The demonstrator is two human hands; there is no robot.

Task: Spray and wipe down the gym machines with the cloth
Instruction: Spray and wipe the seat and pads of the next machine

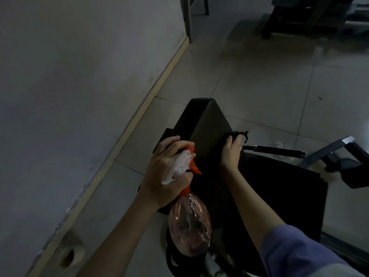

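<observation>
My left hand (167,168) grips a spray bottle (189,222) by its white and orange trigger head, the clear pinkish body hanging below. My right hand (231,150) presses a dark cloth (242,133) against the right edge of a black padded bench back (207,124). Only a frayed corner of the cloth shows past my fingers. The black seat pad (279,186) lies below and to the right of that hand.
A grey wall with a pale skirting board (139,114) runs along the left. A black handle bar (277,151) and grey metal frame (327,150) stick out to the right. More dark equipment (303,15) stands at the far top right on the tiled floor.
</observation>
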